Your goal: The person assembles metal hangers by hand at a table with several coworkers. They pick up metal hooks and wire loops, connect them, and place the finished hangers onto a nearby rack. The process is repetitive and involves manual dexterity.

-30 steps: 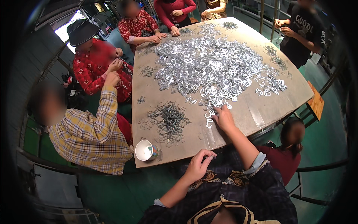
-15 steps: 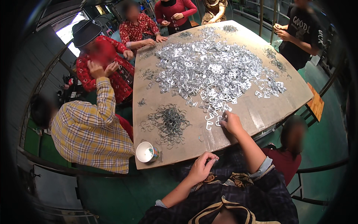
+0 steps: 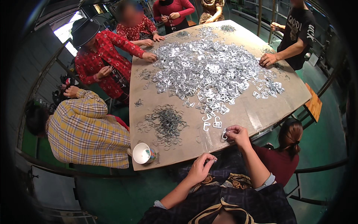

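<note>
My right hand [image 3: 239, 136] is over the table's near edge, its thumb and fingers pinching a shiny metal hook [image 3: 224, 135]. In front of my body, beside the edge, my left hand [image 3: 200, 168] is closed with its fingertips together; a small glint shows there, but what it grips is too small to make out. A few loose metal hooks lie just beyond my right hand, at the near end of a wide heap of silvery metal hooks [image 3: 209, 72]. Left of my hands lies a tangled pile of thin, dark, curved wire pieces [image 3: 166, 123].
A paper cup [image 3: 141, 153] stands at the near left corner of the brown-topped table [image 3: 246, 115]. Several people surround the table; a red sleeve [image 3: 125, 46] and a black-shirted person's hand [image 3: 268, 59] reach to the heap. A wooden stool [image 3: 314, 102] stands at the right.
My right hand has drawn back from the heap toward me with a metal hook. My left hand stays nearly still. Two co-workers' hands have come down to the heap.
</note>
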Tool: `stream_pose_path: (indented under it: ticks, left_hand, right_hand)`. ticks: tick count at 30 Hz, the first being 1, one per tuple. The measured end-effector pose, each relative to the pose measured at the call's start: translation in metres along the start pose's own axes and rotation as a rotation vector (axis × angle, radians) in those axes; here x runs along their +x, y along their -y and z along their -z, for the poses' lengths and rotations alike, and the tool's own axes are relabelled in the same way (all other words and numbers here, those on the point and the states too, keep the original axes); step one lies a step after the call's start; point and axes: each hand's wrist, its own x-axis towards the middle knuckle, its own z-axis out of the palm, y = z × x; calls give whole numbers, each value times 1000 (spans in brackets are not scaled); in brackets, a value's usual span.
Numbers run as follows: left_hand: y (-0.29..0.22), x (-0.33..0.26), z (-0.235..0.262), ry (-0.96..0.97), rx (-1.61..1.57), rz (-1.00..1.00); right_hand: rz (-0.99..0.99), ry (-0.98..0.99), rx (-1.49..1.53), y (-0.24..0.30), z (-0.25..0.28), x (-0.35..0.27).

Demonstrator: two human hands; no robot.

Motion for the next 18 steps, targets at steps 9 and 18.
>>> stream_pose_path:
  ticks: [9,18]
  left_hand:
    - [-1,4,-9,-66,11,-32]
    - [-2,1,-8,-177,188,-58]
  right_hand:
    - [-8,114,165,-7,-36,-55]
    - [192,81,-20,6,-56,-87]
